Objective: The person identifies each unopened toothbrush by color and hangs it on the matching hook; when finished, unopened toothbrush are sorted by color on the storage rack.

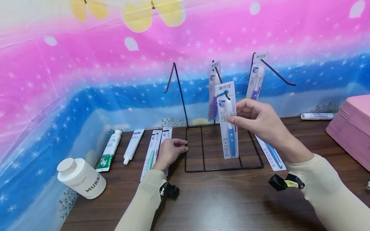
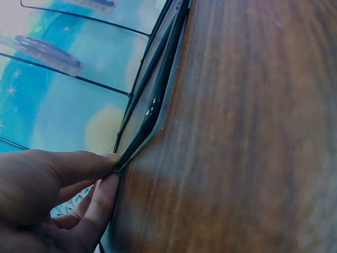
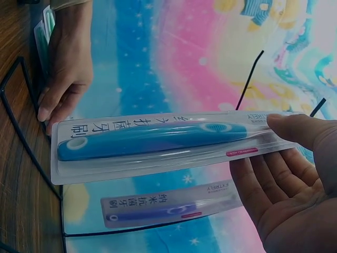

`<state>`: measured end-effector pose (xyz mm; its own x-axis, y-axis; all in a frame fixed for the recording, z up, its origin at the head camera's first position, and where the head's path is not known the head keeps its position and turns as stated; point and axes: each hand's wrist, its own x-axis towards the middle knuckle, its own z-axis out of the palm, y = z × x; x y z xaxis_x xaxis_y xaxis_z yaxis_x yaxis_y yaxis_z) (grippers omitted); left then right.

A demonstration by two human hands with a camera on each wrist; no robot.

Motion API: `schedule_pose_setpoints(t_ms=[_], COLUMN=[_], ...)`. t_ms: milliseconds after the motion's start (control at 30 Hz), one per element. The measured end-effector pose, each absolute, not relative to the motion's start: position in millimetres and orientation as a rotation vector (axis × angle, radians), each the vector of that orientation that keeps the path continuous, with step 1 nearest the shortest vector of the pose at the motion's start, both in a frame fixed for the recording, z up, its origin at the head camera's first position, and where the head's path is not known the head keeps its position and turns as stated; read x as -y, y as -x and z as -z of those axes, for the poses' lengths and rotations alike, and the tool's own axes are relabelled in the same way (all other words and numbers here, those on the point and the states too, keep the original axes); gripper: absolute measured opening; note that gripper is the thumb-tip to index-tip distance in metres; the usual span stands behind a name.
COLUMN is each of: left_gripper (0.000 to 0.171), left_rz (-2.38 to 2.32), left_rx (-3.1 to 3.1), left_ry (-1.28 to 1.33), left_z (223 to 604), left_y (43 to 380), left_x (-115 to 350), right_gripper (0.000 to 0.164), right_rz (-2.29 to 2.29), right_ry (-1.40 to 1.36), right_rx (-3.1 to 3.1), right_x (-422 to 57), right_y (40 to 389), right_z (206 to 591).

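Note:
My right hand (image 1: 261, 120) pinches a packaged blue toothbrush (image 1: 231, 141) between thumb and fingers. The pack's top is at the tip of the middle hook of a black wire display rack (image 1: 224, 168), the hook's end showing through its upper part. With thumb and fingertip, my left hand (image 1: 169, 152) pinches the left side of the rack's base; the left wrist view shows these fingers (image 2: 87, 166) on the wire. Farther back on the middle hook hangs a packaged purple toothbrush (image 3: 158, 212). Another packaged purple toothbrush (image 1: 256, 77) hangs on the right hook.
Left of the rack lie a packaged green toothbrush (image 1: 151, 155), a white tube (image 1: 134, 146) and a green-and-white tube (image 1: 108, 152). A white bottle (image 1: 83, 179) stands far left. Right are a packaged blue toothbrush (image 1: 273, 155), another tube (image 1: 316, 116) and a pink box (image 1: 352, 128).

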<state>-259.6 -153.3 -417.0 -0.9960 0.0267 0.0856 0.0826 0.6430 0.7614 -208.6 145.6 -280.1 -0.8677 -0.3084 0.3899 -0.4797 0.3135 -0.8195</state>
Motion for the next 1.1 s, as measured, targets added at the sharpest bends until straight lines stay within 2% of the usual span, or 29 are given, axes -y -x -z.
schedule_pose_setpoints(t_ms=[433, 667, 1100], left_gripper=[0.016, 0.016, 0.016], left_rz=[1.294, 1.300, 1.281], left_rx=[2.798, 2.793, 2.796], left_ry=[0.084, 0.075, 0.081], left_z=[418, 417, 416], left_y=[260, 260, 259], left_x=[153, 153, 153], right_gripper=[0.026, 0.020, 0.021], right_rz=[-1.566, -1.577, -1.680], right_ry=[-0.734, -0.877, -1.098], right_rx=[2.409, 2.320, 2.171], right_x=[-145, -139, -111], right_y=[200, 186, 172], right_z=[279, 279, 270])
